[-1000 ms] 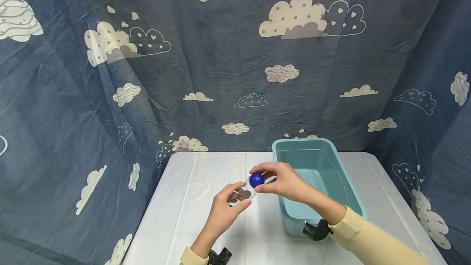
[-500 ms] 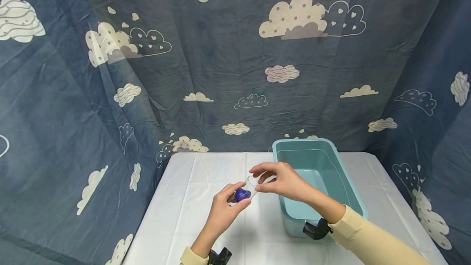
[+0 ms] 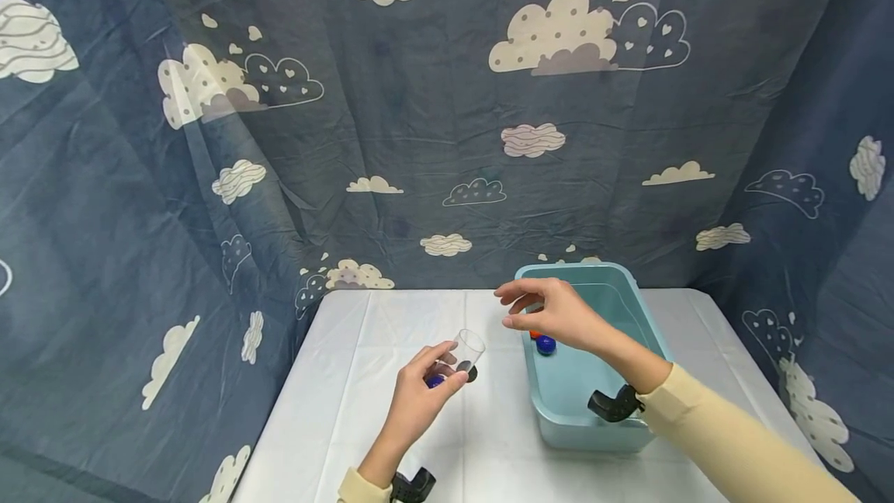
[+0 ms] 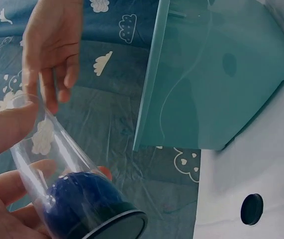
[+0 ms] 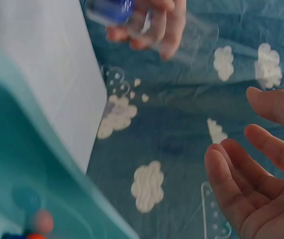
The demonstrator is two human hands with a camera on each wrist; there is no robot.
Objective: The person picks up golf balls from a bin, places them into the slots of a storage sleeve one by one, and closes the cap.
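Observation:
My left hand [image 3: 417,400] holds a clear tube [image 3: 471,346], fingers on one side and thumb on the other. Its open mouth tilts up and to the right in the head view. A blue ball [image 4: 82,201] sits inside at the lower end, partly hidden by the fingers in the head view. My right hand [image 3: 559,315] hovers over the left rim of the teal bin [image 3: 594,435], its fingers loosely bent, holding nothing. It is apart from the tube. Inside the bin lie a blue ball [image 3: 545,345] and an orange ball [image 3: 535,334], the latter mostly covered by the right hand.
A small black round cap [image 4: 251,209] lies on the white tablecloth [image 3: 391,332], just beyond the left hand. The bin takes up the table's right side. A dark blue cloud-print curtain [image 3: 419,138] surrounds the table at the back and sides.
The blue ball has gone from the right fingers at the tube's mouth down into the tube. My right hand has let go and moved up and right; the left has lowered slightly.

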